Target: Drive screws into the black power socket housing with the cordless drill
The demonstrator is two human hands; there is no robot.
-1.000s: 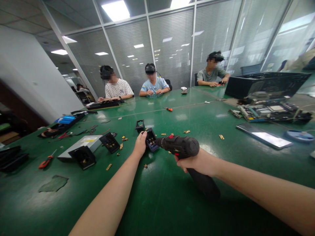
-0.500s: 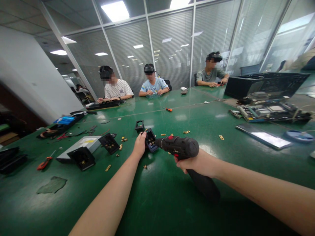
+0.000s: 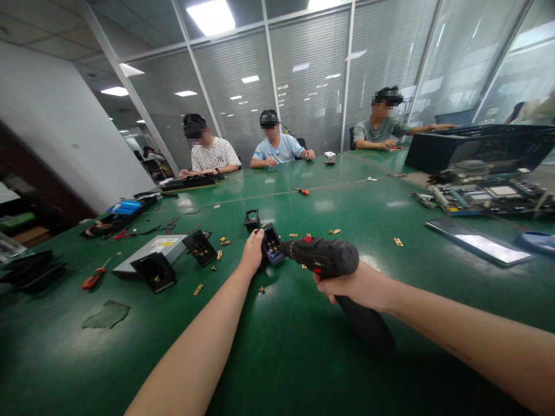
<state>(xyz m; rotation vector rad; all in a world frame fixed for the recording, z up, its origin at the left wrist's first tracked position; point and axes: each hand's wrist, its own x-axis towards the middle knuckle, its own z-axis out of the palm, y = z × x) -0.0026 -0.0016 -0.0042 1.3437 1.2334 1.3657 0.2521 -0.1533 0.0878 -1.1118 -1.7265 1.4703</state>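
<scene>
My left hand (image 3: 253,252) is closed on the left side of a small black box-shaped housing (image 3: 272,245) with brass-coloured parts inside. In my right hand (image 3: 347,284) is a black and red cordless drill (image 3: 327,254), its fingers wrapped round the grip. The drill's front end points left into the open face of the housing; its very tip is hard to make out. Just behind stands another black housing (image 3: 251,219). Further left, two more black housings (image 3: 200,248) lie tilted with brass parts inside. Small brass pieces (image 3: 198,289) are scattered around on the green table.
A grey metal box (image 3: 150,254), an orange screwdriver (image 3: 93,278) and a torn green scrap (image 3: 106,315) lie left. To the right are a phone-like slab (image 3: 477,241), a circuit board (image 3: 489,193) and a black case (image 3: 442,151). Three people (image 3: 277,147) sit across the table.
The whole view has shifted slightly, so things appear further right. Both hands keep their hold on the housing and drill. The person at far right has stretched an arm toward the black case.
</scene>
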